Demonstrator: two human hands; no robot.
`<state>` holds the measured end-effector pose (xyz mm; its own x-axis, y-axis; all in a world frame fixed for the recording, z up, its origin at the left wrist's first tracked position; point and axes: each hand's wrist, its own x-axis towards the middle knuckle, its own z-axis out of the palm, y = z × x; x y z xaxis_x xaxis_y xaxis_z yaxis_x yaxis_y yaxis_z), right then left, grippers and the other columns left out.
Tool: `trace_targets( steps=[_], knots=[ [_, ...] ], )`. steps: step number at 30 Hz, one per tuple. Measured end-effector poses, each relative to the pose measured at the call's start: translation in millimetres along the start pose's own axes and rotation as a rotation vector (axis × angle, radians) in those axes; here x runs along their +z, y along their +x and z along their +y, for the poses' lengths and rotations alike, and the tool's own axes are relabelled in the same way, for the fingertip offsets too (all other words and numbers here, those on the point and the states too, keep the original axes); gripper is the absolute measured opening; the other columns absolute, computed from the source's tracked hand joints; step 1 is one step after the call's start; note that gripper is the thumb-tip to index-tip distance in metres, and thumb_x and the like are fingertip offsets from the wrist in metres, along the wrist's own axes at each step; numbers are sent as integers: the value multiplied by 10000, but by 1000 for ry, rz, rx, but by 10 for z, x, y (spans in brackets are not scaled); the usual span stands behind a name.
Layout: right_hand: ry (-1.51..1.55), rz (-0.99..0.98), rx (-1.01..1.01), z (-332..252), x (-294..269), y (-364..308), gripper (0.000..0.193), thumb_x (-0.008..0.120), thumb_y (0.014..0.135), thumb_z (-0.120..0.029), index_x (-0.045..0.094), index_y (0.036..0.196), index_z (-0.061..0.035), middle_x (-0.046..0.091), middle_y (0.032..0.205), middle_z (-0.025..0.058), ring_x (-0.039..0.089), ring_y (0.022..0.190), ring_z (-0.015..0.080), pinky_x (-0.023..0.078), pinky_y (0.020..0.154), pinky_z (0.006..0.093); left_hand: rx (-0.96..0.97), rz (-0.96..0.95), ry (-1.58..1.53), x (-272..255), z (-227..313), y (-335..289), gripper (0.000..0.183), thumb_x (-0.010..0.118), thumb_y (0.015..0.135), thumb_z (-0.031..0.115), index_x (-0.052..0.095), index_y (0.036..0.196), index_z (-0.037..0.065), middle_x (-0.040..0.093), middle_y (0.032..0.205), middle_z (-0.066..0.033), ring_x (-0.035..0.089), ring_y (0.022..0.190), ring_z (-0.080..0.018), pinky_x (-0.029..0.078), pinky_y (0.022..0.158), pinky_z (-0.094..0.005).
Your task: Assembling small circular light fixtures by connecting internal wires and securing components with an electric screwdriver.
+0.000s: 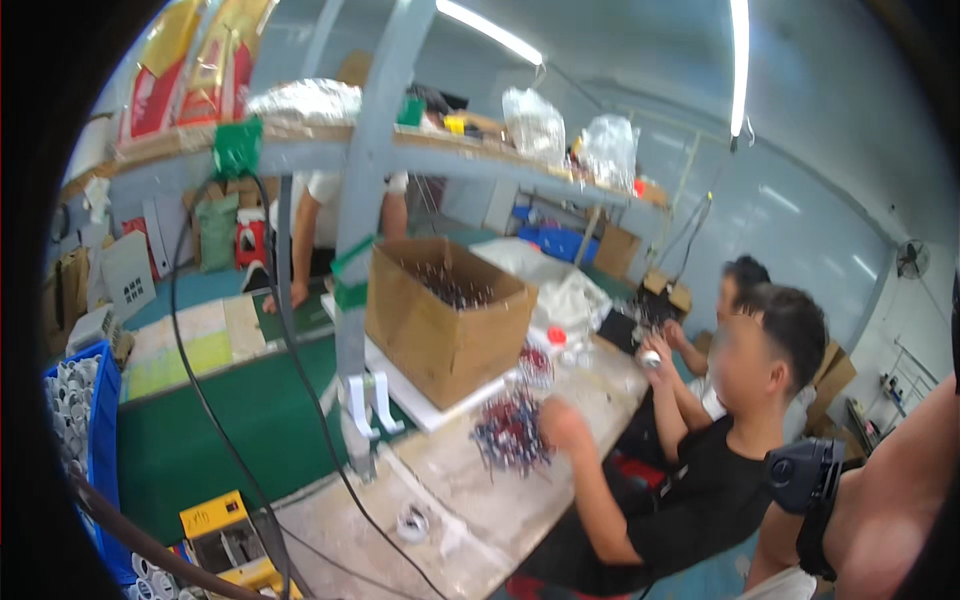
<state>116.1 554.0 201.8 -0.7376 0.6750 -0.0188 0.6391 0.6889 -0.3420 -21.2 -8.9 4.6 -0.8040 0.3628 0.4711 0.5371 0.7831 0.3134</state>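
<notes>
My right arm (pixel 905 500) comes in at the right edge, with a black strapped device (pixel 803 474) on the wrist. Below the strap only a strip of my right hand (pixel 773 548) shows, and its fingers are hidden. Something whitish (pixel 788 585) lies right under it at the lower edge; I cannot make out what it is. My left hand is out of the picture. To the left, a seated co-worker in a black shirt (pixel 715 470) has one hand at a pile of thin dark, red and blue pieces (pixel 512 432) on the worktable (pixel 480 515).
An open cardboard box (pixel 440 335) of small pieces stands on the table. A grey post (pixel 358 220) carries a loaded shelf (pixel 460 158), and black cables (pixel 215 415) hang before it. A blue crate (pixel 103 450) and yellow device (pixel 215 520) are at left. Other people work beyond.
</notes>
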Motion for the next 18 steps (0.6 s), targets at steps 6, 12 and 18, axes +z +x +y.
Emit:
trace_targets(
  steps=[6,12,18],
  knots=[
    [-78,224,-193,-405,39,-590,377,448,922,-239,503,1242,-47,569,1179,127,491,1150,261,335,1035,429,9,30,21,64,218,153,149,600,737,-12,645,879,0,608,988,-194,542,916,-373,416,826,-447],
    [-148,523,-431,-794,-480,-1160,406,460,926,-295,487,1264,-72,571,1197,122,507,1144,259,356,1026,414,41,-7,29,129,135,120,159,612,754,30,644,909,13,598,1012,-191,532,941,-374,410,842,-453],
    [-229,859,-758,-883,-1198,-1634,437,472,930,-352,471,1285,-96,572,1215,118,523,1139,257,376,1016,399,-11,-17,13,32,63,12,143,606,773,40,639,909,11,597,1021,-180,529,949,-367,403,844,-451]
  ],
)
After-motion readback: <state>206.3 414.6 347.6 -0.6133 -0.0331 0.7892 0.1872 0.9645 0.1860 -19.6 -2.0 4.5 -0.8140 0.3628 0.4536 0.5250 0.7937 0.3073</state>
